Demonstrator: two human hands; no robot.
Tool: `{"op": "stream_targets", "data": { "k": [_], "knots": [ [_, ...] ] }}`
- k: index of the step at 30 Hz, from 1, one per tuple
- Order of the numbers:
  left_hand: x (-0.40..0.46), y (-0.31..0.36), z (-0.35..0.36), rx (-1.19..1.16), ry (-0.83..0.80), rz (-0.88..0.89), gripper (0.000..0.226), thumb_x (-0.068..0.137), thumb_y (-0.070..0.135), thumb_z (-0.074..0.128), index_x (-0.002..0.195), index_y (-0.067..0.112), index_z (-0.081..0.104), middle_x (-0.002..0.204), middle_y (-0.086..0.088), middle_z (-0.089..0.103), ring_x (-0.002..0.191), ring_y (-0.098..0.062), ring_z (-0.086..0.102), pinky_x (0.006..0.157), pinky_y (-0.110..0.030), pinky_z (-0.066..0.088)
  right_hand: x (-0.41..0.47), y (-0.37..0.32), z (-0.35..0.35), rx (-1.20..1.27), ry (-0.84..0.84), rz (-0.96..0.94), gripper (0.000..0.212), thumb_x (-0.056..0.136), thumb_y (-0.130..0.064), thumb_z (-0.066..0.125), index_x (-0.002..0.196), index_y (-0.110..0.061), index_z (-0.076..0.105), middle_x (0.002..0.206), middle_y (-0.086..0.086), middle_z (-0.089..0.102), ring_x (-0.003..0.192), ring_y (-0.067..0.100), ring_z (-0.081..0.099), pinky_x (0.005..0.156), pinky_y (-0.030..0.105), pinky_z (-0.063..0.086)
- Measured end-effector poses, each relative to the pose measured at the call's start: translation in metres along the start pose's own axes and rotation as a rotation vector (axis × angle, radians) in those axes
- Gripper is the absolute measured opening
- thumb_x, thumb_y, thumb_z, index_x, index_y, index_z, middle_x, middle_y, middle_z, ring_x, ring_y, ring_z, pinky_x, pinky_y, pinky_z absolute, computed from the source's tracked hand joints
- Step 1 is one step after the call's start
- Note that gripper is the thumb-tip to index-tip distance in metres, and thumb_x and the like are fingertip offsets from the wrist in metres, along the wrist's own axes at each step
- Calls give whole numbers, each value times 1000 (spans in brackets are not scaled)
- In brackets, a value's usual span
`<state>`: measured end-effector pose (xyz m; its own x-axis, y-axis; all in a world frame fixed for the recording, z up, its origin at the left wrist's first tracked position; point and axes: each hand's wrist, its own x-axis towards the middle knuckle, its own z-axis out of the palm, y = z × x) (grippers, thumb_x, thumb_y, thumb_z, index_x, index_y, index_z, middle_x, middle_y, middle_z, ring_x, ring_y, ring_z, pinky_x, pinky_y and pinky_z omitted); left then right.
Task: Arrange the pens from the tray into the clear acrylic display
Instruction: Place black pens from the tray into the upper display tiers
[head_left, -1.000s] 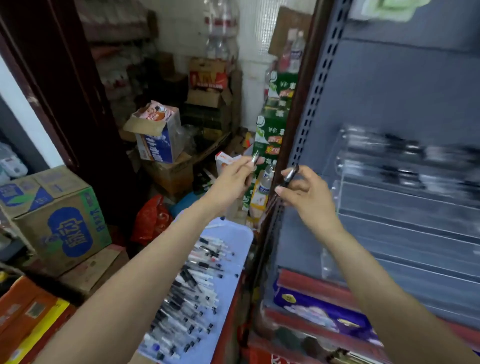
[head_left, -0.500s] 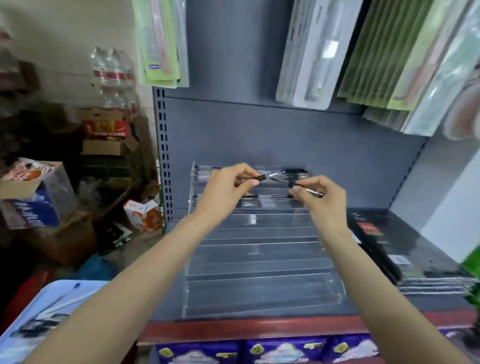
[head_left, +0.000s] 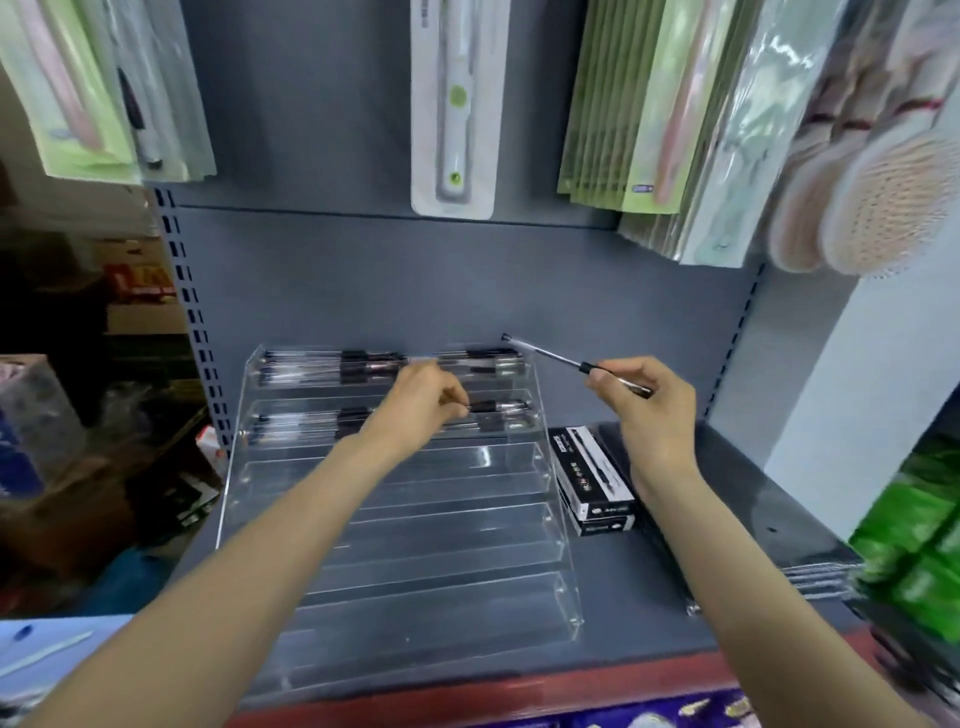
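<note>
Left hand is curled over the second tier of the clear acrylic display, its fingertips pinching the end of a pen that lies lengthwise in that trough, so the step in hand looks like seating this pen beside those already there. Right hand hangs just off the display's upper right corner and grips a second pen near its tip end, the barrel slanting up and left toward the top tier without touching it. Only the two highest tiers hold pens; the troughs below show none, so the task seems early. Next, the left fingers would need to let go with the pen flat and parallel, then the right pen must be levelled and lowered into a trough. Beside the display lie black pen boxes on the grey shelf; a corner of the blue tray shows at lower left.
</note>
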<state>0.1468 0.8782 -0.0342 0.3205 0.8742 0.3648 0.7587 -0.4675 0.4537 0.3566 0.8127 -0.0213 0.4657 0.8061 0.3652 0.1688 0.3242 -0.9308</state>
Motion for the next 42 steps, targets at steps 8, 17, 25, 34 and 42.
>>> {"op": "stream_targets", "data": {
  "k": [8,17,25,34,42],
  "knots": [
    [12,2,-4,87,-119,-73,17,86,16,66,100,10,73,105,-4,71,92,-11,62,92,-21,44,8,6,10,39,-79,12,12,82,-6,69,76,-16,66,78,0,69,84,18,64,80,27,50],
    [2,3,5,94,-151,-18,23,93,17,56,112,12,68,115,-4,66,105,-15,59,89,-16,37,9,11,19,83,-147,33,17,81,-6,70,73,-20,66,78,0,69,86,18,63,93,38,51],
    [-4,-6,-2,37,-78,-30,21,91,18,58,111,13,66,108,-2,65,94,-9,56,83,-16,39,6,11,29,76,-176,28,12,85,-5,65,80,-16,66,77,2,71,79,10,67,83,20,52],
    [-52,-61,-61,40,322,-159,18,87,9,61,104,12,65,105,-5,63,89,-11,55,83,-18,40,-15,4,90,128,-349,74,20,85,5,60,78,-12,66,79,1,67,76,13,70,77,18,56],
    [-77,-113,-98,-10,192,-422,61,88,16,62,142,7,35,133,-14,51,122,-30,50,105,-37,40,-40,4,148,-83,-526,43,17,85,-2,64,80,-18,70,86,-4,70,81,11,71,86,25,52]
  ]
}}
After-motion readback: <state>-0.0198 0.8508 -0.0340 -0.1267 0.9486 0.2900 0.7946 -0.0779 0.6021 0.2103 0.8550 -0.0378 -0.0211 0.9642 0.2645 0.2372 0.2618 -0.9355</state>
